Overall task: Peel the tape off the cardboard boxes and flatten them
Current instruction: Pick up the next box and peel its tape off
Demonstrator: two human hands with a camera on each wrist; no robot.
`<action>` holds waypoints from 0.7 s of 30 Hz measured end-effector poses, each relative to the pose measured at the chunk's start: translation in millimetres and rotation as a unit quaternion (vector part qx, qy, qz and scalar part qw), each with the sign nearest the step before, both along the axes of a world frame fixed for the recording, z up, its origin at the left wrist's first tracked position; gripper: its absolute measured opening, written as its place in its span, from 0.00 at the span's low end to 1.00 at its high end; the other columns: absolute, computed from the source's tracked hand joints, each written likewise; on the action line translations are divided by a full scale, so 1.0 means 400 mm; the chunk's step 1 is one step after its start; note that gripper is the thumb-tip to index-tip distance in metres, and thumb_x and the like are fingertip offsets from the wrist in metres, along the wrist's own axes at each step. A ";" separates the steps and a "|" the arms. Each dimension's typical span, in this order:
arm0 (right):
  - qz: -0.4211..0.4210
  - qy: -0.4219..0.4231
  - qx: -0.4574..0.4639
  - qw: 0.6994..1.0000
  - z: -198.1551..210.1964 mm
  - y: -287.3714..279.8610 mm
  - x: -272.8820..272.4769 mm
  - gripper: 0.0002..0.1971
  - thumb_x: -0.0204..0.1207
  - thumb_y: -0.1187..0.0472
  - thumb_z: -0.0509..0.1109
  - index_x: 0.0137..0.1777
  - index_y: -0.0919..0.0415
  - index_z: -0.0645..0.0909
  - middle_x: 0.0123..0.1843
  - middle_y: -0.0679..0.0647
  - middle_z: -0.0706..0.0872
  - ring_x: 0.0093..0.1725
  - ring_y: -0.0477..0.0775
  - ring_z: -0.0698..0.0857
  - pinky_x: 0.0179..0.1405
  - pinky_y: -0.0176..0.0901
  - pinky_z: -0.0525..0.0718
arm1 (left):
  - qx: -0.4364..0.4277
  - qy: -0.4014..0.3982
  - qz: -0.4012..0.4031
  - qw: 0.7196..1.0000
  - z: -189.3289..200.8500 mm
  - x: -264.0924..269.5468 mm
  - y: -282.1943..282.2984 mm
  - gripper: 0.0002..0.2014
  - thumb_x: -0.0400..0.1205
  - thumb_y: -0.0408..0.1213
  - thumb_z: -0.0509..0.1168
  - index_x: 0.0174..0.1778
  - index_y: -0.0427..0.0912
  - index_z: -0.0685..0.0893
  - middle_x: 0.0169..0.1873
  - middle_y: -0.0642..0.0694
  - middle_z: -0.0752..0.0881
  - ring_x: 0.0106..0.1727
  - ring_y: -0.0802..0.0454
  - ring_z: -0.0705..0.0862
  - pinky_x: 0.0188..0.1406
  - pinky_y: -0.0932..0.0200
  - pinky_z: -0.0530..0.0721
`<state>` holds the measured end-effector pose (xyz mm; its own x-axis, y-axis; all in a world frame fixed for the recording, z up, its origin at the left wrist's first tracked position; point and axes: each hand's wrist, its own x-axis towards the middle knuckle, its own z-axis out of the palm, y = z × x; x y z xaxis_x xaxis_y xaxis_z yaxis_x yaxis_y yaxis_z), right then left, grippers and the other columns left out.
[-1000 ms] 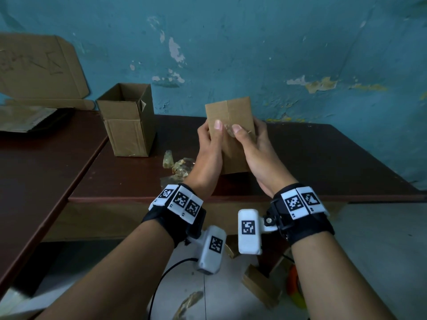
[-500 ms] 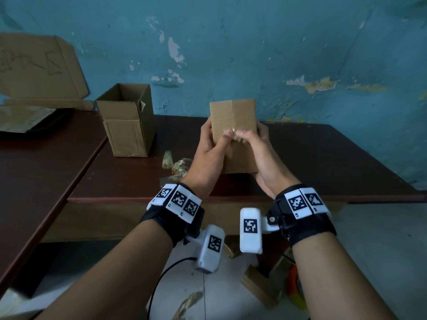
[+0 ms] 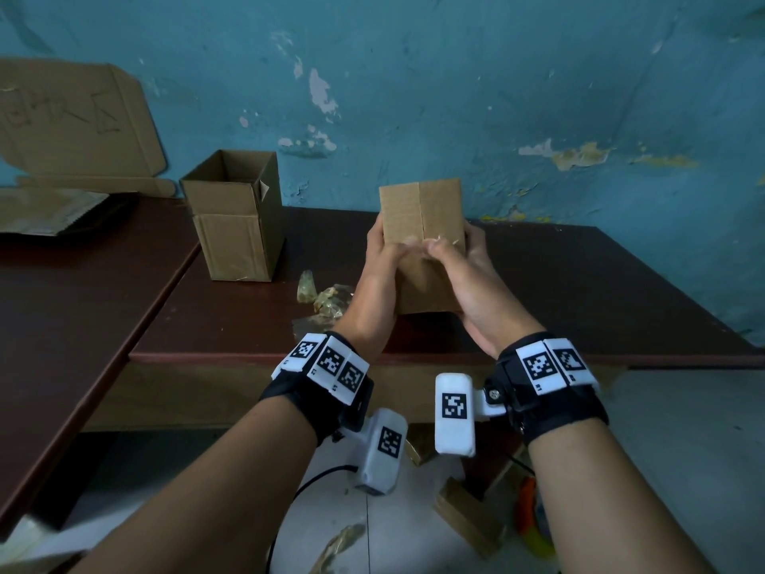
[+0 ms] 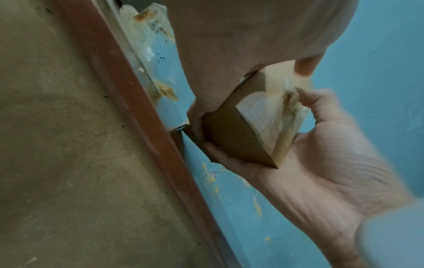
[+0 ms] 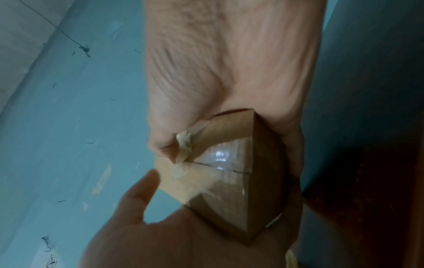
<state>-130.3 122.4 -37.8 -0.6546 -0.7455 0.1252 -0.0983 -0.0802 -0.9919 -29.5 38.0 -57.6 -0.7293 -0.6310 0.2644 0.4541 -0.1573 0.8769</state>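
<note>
I hold a small brown cardboard box (image 3: 420, 209) upright above the table's front edge, one hand on each side. My left hand (image 3: 387, 252) grips its left side and my right hand (image 3: 457, 252) its right, with the fingers behind. Both thumbs meet on the near face at the centre seam. Clear tape (image 5: 218, 157) covers the box's taped end. A crumpled, loosened tape end (image 5: 183, 143) sits under my right thumb and shows also as the tape end (image 4: 296, 107) in the left wrist view. My left thumb (image 5: 142, 188) lies just beside it.
An open-topped cardboard box (image 3: 236, 225) stands on the dark brown table (image 3: 579, 283), left of my hands. Balled-up tape scraps (image 3: 327, 298) lie between them. Flattened cardboard (image 3: 74, 122) leans on the blue wall over a second table (image 3: 62, 304). A wooden block (image 3: 467, 515) lies on the floor.
The box has shifted slightly right in my hands. Both thumbs have slid down the near face and come together at the seam, where the tape end is bunched up.
</note>
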 end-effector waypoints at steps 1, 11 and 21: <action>0.001 -0.003 -0.002 1.000 0.000 0.001 -0.001 0.35 0.86 0.53 0.75 0.88 0.49 0.62 0.72 0.53 0.89 0.70 0.49 0.91 0.76 0.61 0.87 | -0.001 0.001 -0.004 1.000 0.001 -0.001 0.002 0.30 0.88 0.52 0.63 0.86 0.48 0.68 0.77 0.39 0.83 0.77 0.43 0.84 0.80 0.30 0.79; 0.023 -0.035 -0.028 0.999 0.008 0.014 0.002 0.45 0.73 0.49 0.78 0.89 0.50 0.62 0.74 0.55 0.87 0.71 0.53 0.90 0.73 0.63 0.89 | -0.017 -0.033 0.016 0.999 0.007 -0.005 -0.003 0.25 0.92 0.41 0.62 0.87 0.55 0.70 0.73 0.48 0.86 0.74 0.51 0.86 0.80 0.32 0.79; 0.021 -0.052 -0.022 0.998 0.013 0.006 0.013 0.42 0.78 0.33 0.72 0.87 0.53 0.69 0.77 0.60 0.86 0.75 0.59 0.88 0.75 0.70 0.86 | -0.010 -0.027 0.004 1.000 0.014 0.007 -0.005 0.32 0.84 0.39 0.66 0.87 0.51 0.69 0.71 0.46 0.87 0.73 0.46 0.87 0.79 0.32 0.81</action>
